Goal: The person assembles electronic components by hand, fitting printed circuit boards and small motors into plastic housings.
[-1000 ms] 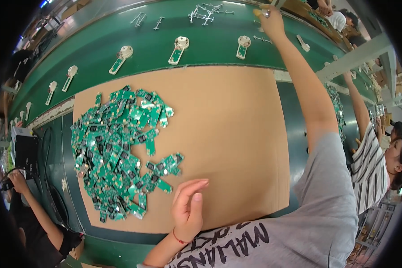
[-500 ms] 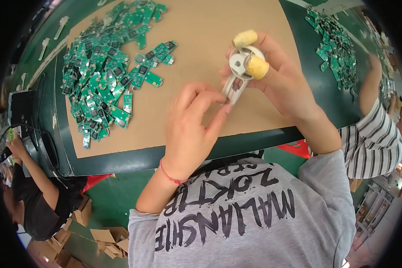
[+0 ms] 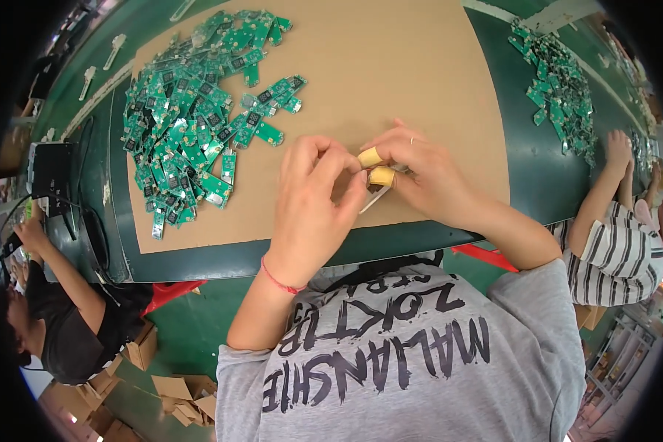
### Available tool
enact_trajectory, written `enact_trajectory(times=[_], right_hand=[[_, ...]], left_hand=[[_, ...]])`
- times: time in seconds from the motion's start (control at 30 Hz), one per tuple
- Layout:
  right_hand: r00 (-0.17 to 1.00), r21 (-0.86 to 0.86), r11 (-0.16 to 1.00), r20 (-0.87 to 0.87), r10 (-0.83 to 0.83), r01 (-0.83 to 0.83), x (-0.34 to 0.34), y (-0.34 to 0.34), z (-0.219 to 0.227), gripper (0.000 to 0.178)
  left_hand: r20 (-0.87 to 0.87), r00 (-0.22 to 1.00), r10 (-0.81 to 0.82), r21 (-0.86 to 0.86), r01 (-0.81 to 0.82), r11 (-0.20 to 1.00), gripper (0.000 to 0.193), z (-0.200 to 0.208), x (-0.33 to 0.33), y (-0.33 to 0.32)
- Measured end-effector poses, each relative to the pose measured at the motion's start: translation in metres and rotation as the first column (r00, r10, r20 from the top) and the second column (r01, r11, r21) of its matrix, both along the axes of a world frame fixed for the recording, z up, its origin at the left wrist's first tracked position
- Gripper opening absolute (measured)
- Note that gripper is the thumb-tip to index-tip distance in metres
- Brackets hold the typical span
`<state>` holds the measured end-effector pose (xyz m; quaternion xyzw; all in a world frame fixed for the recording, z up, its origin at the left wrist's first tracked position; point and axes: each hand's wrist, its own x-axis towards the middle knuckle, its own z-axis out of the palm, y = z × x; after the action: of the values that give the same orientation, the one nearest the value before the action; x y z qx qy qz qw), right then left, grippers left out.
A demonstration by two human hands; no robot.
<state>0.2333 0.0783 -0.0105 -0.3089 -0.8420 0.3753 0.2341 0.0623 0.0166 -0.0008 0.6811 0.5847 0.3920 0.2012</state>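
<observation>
My two hands meet over the near part of the brown sheet. My right hand (image 3: pixel 438 175) is closed, with yellow finger cots (image 3: pixel 381 176) on its thumb and index finger. It grips a white plastic part (image 3: pixel 376 199), of which only a thin edge shows below the fingers. My left hand (image 3: pixel 313 195) is closed in a pinch, its fingertips against the yellow cots. Whatever lies between those left fingers is hidden. To the left of my hands spreads a heap of green circuit boards (image 3: pixel 177 125), some lying loose at its right side.
Brown cardboard (image 3: pixel 390 66) covers much of the dark green table (image 3: pixel 530 173). A second pile of circuit boards (image 3: pixel 560 88) lies at the right, near a person in a striped shirt (image 3: pixel 619 250). At the left another person (image 3: pixel 59 317) sits by a black box (image 3: pixel 50 177). Cardboard boxes (image 3: pixel 188 394) stand on the floor.
My right hand has come down and toward my left hand, turning the white part so its round end is now hidden. The left fingers have closed up to the right fingertips.
</observation>
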Motion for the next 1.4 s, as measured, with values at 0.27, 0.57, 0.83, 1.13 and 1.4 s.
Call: enact_trajectory(times=[0.27,0.57,0.83,1.13,1.4], right_hand=[[0.999,0.042,0.999,0.024,0.03,-0.031,0.002,0.001,-0.003,0.011],[1.0,-0.178,0.984,-0.001,0.027,-0.026,0.004,0.002,0.01,0.01],[0.975,-0.66,0.75,-0.182,-0.125,-0.027,0.002,-0.005,0.021,0.009],[0.976,-0.626,0.776,-0.207,-0.066,-0.08,-0.003,-0.019,0.045,0.008],[0.904,-0.771,0.611,-0.374,-0.207,-0.18,-0.011,-0.031,0.037,0.01]], left_hand=[[-0.446,0.88,0.165,0.114,-0.127,0.985,0.021,0.004,-0.068,0.027],[-0.432,0.887,-0.16,-0.104,0.127,0.986,0.024,0.007,-0.066,0.032],[0.335,0.92,0.204,-0.245,-0.124,0.962,0.023,-0.016,-0.028,0.0],[0.543,0.827,0.145,-0.135,-0.084,0.987,0.021,0.017,0.004,-0.016],[0.988,0.152,0.017,-0.015,-0.011,1.0,0.04,0.011,0.016,-0.016]])
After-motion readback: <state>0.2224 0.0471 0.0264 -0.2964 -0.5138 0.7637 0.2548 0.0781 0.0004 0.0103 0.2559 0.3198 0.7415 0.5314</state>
